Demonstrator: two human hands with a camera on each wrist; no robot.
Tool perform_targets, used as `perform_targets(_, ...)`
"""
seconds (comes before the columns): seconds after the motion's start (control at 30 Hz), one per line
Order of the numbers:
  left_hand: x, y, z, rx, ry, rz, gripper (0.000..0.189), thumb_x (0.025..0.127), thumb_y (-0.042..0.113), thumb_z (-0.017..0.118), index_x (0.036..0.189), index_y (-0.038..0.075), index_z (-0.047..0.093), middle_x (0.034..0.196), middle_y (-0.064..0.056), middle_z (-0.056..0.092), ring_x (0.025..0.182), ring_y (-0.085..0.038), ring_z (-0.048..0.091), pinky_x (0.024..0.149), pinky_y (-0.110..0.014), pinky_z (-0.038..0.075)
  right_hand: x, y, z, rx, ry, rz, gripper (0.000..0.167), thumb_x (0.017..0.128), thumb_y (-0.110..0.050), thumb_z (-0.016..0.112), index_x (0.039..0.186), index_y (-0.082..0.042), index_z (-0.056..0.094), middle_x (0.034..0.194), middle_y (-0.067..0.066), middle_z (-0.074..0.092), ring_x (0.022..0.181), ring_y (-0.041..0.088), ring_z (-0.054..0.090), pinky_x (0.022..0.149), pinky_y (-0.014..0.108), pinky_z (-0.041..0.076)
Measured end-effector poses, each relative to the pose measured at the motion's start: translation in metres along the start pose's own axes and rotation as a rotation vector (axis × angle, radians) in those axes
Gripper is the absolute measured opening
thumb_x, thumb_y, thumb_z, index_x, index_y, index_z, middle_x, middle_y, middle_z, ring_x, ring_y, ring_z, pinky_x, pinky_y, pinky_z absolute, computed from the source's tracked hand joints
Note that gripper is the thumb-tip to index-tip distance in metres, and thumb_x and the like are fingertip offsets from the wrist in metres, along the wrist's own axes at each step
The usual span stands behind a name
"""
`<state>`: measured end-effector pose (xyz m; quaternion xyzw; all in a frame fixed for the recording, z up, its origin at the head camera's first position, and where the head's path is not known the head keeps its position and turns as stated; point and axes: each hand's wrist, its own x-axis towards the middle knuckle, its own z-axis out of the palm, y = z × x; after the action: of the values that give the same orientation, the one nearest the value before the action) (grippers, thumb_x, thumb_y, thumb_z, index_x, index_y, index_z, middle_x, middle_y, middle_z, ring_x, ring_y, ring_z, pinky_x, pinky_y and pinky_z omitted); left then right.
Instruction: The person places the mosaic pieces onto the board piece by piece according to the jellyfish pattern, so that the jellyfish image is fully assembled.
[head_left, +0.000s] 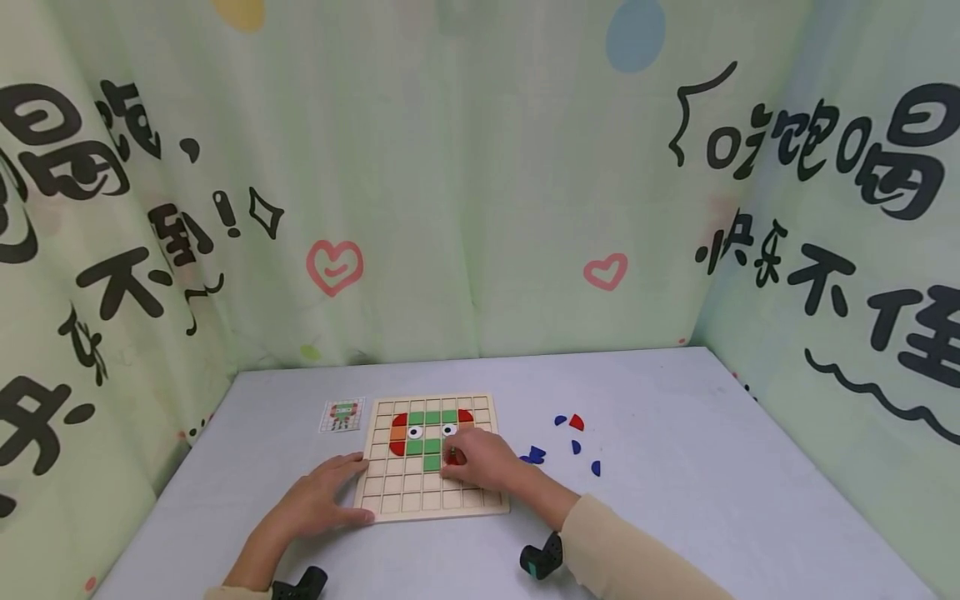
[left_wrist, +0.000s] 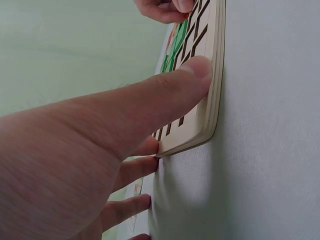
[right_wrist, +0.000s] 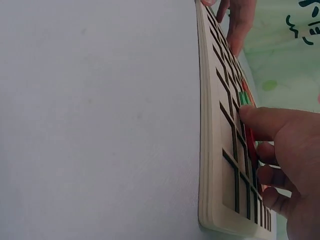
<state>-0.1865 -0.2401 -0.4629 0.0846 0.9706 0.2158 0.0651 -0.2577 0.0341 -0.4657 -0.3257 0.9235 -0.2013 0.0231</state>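
Observation:
A square wooden grid board (head_left: pixel 401 504) lies on the table with green, red and orange flat pieces and two eye pieces in its upper cells. My left hand (head_left: pixel 326 497) steadies its lower left corner. The left thumb (left_wrist: pixel 172 92) rests on the near edge; the straight, spread fingers touch the left side. Over the middle right of the grid is my right hand (head_left: pixel 483 458), its thumb and fingers bent together at a small red piece (head_left: pixel 453 457). The right hand partly covers that piece and the cells around it. In the right wrist view the thumb (right_wrist: pixel 260 120) touches the board beside a green piece (right_wrist: pixel 244 97).
A small pattern card (head_left: pixel 342 416) lies left of the board. To the right are several loose blue pieces (head_left: pixel 576 447) and a red one (head_left: pixel 577 422). Printed curtains (head_left: pixel 465 208) stand behind the white table (head_left: pixel 660 500). Dark devices (head_left: pixel 542 557) sit at both wrists.

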Motion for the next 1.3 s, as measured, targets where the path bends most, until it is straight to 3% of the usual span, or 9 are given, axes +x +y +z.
perform_targets(0.33, -0.001, -0.001, -0.002, 0.017, 0.004, 0.014, 0.084, 0.067, 0.048, 0.084, 0.136, 0.009, 0.055, 0.147, -0.01, 0.048, 0.136, -0.035, 0.042, 0.107, -0.058, 0.039, -0.006, 0.013, -0.008, 0.066, -0.018, -0.06, 0.01, 0.09, -0.018, 0.066, 0.082, -0.021, 0.067, 0.077, -0.011, 0.055, 0.073, 0.002, 0.048, 0.065, 0.013, 0.044)
perform_targets(0.43, -0.001, -0.002, -0.001, 0.02, 0.003, 0.014, 0.084, 0.067, 0.049, 0.083, 0.136, 0.009, 0.055, 0.147, -0.01, 0.048, 0.136, -0.034, 0.042, 0.107, -0.058, 0.039, -0.008, 0.013, -0.008, 0.067, 0.013, -0.01, 0.009, 0.089, -0.023, 0.069, 0.083, -0.02, 0.064, 0.076, -0.01, 0.054, 0.07, 0.003, 0.048, 0.061, 0.015, 0.043)
perform_targets(0.6, -0.001, -0.001, -0.002, 0.017, -0.002, 0.008, 0.085, 0.067, 0.049, 0.084, 0.136, 0.009, 0.055, 0.147, -0.01, 0.048, 0.136, -0.035, 0.042, 0.108, -0.058, 0.038, -0.01, 0.012, -0.007, 0.016, 0.05, 0.092, 0.022, 0.085, -0.035, 0.073, 0.083, -0.018, 0.059, 0.068, -0.008, 0.049, 0.063, 0.005, 0.044, 0.053, 0.017, 0.035)
perform_targets(0.77, -0.001, 0.0, -0.001, 0.009, -0.001, 0.002, 0.084, 0.067, 0.049, 0.084, 0.136, 0.009, 0.055, 0.147, -0.01, 0.047, 0.137, -0.035, 0.042, 0.108, -0.058, 0.038, -0.01, 0.011, -0.005, -0.02, 0.041, 0.079, 0.017, 0.087, -0.032, 0.071, 0.086, -0.019, 0.061, 0.069, -0.009, 0.05, 0.063, 0.005, 0.045, 0.053, 0.018, 0.036)
perform_targets(0.97, -0.001, 0.001, -0.001, 0.005, -0.002, 0.0, 0.085, 0.067, 0.049, 0.084, 0.136, 0.009, 0.055, 0.147, -0.011, 0.047, 0.137, -0.035, 0.042, 0.108, -0.058, 0.038, -0.012, 0.009, -0.004, -0.052, 0.038, 0.137, 0.024, 0.087, -0.038, 0.07, 0.09, -0.018, 0.059, 0.066, -0.009, 0.05, 0.059, 0.006, 0.046, 0.05, 0.019, 0.034)
perform_targets(1.3, -0.001, 0.002, 0.0, 0.005, -0.003, -0.01, 0.085, 0.067, 0.049, 0.084, 0.136, 0.01, 0.055, 0.148, -0.01, 0.047, 0.137, -0.035, 0.041, 0.108, -0.06, 0.037, -0.014, 0.005, -0.007, -0.118, 0.026, 0.15, 0.018, 0.086, -0.031, 0.067, 0.089, -0.017, 0.056, 0.066, -0.007, 0.049, 0.057, 0.007, 0.044, 0.048, 0.02, 0.033)
